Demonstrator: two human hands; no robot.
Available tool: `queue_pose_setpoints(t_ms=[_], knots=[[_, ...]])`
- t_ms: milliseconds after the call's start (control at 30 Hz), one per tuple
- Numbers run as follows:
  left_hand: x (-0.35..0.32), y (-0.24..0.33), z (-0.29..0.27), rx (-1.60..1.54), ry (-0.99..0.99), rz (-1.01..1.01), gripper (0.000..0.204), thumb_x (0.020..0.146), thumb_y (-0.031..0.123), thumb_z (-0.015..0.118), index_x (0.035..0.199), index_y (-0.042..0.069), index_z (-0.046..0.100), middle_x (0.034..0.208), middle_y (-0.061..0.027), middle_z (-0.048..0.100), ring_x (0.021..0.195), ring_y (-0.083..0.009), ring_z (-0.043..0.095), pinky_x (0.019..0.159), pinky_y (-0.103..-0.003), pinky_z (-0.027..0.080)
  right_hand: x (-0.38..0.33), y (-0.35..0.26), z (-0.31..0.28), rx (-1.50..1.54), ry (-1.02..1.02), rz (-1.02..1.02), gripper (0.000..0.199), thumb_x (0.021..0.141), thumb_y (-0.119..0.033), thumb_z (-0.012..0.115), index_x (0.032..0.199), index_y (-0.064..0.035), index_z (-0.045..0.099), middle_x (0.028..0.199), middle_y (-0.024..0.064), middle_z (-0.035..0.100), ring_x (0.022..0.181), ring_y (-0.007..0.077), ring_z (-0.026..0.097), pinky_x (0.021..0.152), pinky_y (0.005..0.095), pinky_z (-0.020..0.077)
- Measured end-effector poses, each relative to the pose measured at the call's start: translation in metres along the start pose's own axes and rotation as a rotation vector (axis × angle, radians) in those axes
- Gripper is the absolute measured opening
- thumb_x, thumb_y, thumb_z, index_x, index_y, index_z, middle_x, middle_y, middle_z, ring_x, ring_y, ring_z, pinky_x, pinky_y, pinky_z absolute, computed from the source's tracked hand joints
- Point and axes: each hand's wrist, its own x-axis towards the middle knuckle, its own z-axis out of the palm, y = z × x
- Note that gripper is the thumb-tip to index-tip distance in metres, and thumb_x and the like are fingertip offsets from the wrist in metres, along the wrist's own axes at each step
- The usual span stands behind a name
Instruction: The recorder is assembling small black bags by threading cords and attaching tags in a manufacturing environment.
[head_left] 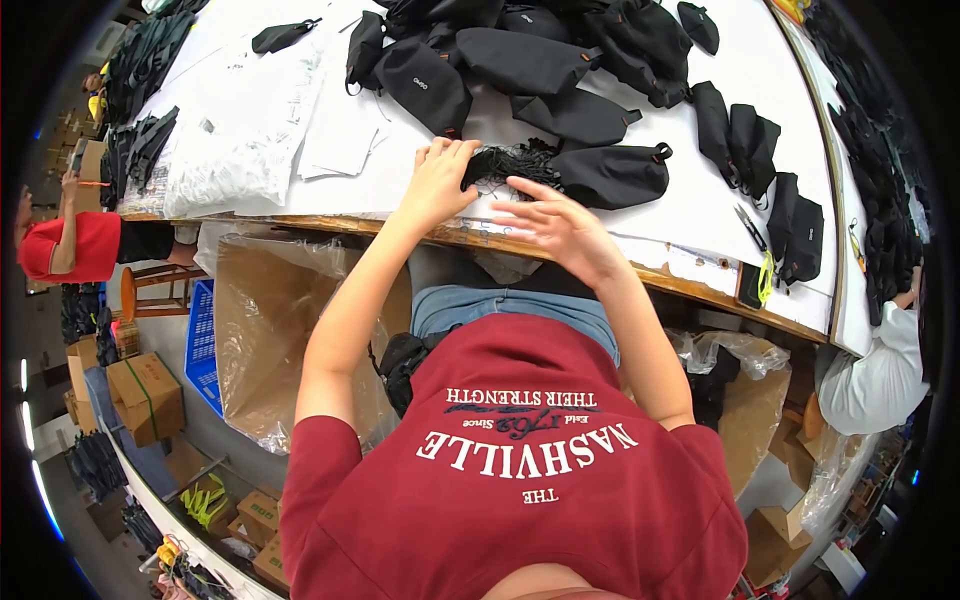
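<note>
A tangled bundle of thin black cords (515,165) lies near the front edge of the white-topped table. My left hand (438,185) is closed around the bundle's left end, thumb on the near side and fingers on the far side. My right hand (565,232) is slightly blurred, its fingers stretched out and apart; the index fingertip is at the bundle's near side and the palm holds nothing. Right of the cords lies a black fabric pouch (612,177) with a small loop at its end. Another black pouch (425,88) rests just beyond my left hand.
More black pouches (525,60) are heaped at the back. Clear plastic bags (245,130) and white sheets (340,135) lie left. Snips (750,227) sit at right near a yellow-green strip (766,278). A plastic-lined carton (280,330) stands below the edge. Other people work at both sides.
</note>
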Motion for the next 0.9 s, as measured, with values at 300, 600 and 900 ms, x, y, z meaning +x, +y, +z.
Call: queue_pose_setpoints(t_ms=[300,600,900], knots=[[0.020,0.013,0.022,0.378,-0.146,0.021,0.034,0.064,0.017,0.068,0.090,0.001,0.054,0.092,-0.0144,0.055,0.098,-0.0298,0.046,0.086,-0.040,0.035,-0.025,-0.047,-0.077,-2.107,0.711,-0.609,0.062,0.064,-0.001,0.061,0.123,-0.0191,0.056,0.131,0.0123,0.046,0.124,0.0314,0.041,0.106,0.0423,0.0319],[0.034,0.038,-0.029,0.066,-0.273,-0.134,0.016,0.080,0.017,0.048,0.085,0.002,0.051,0.081,-0.0210,0.061,0.085,-0.0368,0.057,0.078,-0.047,0.040,-0.015,-0.070,-0.088,-1.894,0.814,-0.933,0.043,0.070,0.002,0.053,0.106,-0.0167,0.067,0.114,0.0083,0.062,0.115,0.0293,0.052,0.102,0.0397,0.0368],[0.087,0.122,-0.109,-0.190,-0.478,0.102,0.029,0.084,0.018,0.042,0.099,-0.001,0.057,0.083,-0.0235,0.062,0.080,-0.0382,0.059,0.075,-0.042,0.045,-0.005,-0.038,-0.099,-1.878,0.687,-0.700,0.068,0.065,-0.001,0.058,0.131,-0.0122,0.048,0.138,0.0147,0.043,0.133,0.0312,0.033,0.113,0.0429,0.0212]])
